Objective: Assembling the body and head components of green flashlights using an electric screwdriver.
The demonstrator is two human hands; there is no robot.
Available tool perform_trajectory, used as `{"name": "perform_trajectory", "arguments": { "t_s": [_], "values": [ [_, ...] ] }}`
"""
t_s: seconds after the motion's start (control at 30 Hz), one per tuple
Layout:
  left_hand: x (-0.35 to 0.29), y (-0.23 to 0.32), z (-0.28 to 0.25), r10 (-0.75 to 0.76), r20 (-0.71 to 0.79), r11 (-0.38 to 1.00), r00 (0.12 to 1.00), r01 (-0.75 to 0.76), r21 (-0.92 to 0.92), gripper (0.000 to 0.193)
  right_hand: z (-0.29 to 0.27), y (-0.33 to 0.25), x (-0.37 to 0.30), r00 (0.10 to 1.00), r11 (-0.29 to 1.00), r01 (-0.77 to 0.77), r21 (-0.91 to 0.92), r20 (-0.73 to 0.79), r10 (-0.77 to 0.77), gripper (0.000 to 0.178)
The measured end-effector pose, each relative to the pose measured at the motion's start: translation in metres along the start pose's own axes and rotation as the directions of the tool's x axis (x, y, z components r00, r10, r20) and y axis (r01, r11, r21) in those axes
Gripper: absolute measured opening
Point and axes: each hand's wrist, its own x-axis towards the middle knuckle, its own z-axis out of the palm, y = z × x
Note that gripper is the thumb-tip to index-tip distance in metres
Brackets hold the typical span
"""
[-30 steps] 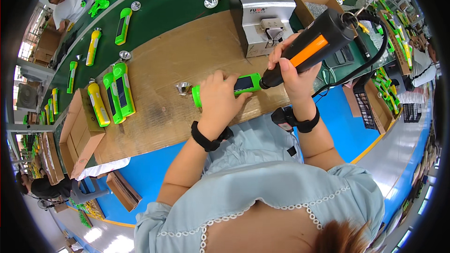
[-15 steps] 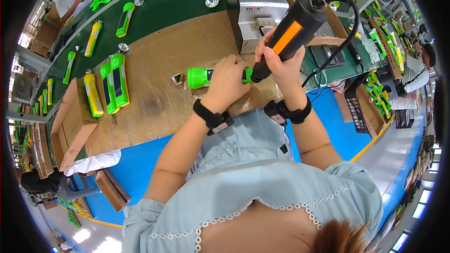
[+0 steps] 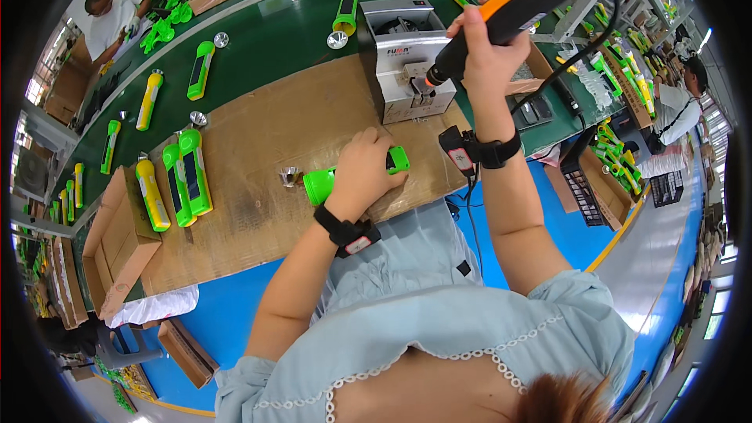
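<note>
My left hand is wrapped over a green flashlight lying on the brown cardboard sheet, and covers its middle. Just left of the flashlight's wide head lies a shiny reflector. My right hand grips a black electric screwdriver with an orange stripe, held at a slant. Its tip points down to the front of a silver box-shaped screw feeder, at the small pickup block; whether it touches is too small to tell.
Several green and yellow flashlights lie at the left, some with loose reflectors. An open cardboard box stands at the near left edge. The screwdriver's black cable loops down at the right. Co-workers sit at far left and far right.
My right hand has carried the screwdriver up and away from the flashlight's narrow end to the screw feeder's front. My left hand has stayed on the flashlight, now slightly tilted.
</note>
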Motion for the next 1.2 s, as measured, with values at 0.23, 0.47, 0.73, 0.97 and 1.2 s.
{"name": "perform_trajectory", "arguments": {
  "t_s": [0.23, 0.47, 0.73, 0.97, 1.2],
  "values": [
    [-0.003, 0.0, -0.001, -0.014, -0.002, 1.0, 1.0, 0.014, -0.022, 0.041, 0.01, 0.007, 0.005, 0.989, 0.988, -0.114, -0.102, 0.083, 0.123, 0.019],
    [-0.005, 0.0, -0.001, -0.027, -0.039, 0.999, 0.999, 0.025, -0.041, 0.039, 0.0, -0.017, -0.022, 0.961, 0.973, -0.228, 0.023, 0.169, 0.221, 0.019],
    [-0.005, -0.002, 0.0, -0.002, -0.106, 0.998, 0.994, -0.005, -0.062, 0.034, 0.002, -0.026, -0.055, 0.93, 0.956, -0.28, 0.085, 0.272, 0.248, 0.029],
    [-0.005, 0.0, -0.001, -0.016, -0.092, 0.999, 0.996, 0.011, -0.052, 0.034, 0.007, -0.013, -0.061, 0.918, 0.956, -0.293, 0.029, 0.287, 0.273, 0.025],
    [-0.007, -0.003, 0.001, -0.059, -0.039, 0.997, 0.997, 0.057, -0.056, 0.039, 0.012, -0.001, -0.072, 0.864, 0.926, -0.376, -0.027, 0.35, 0.361, 0.022]
  ]
}}
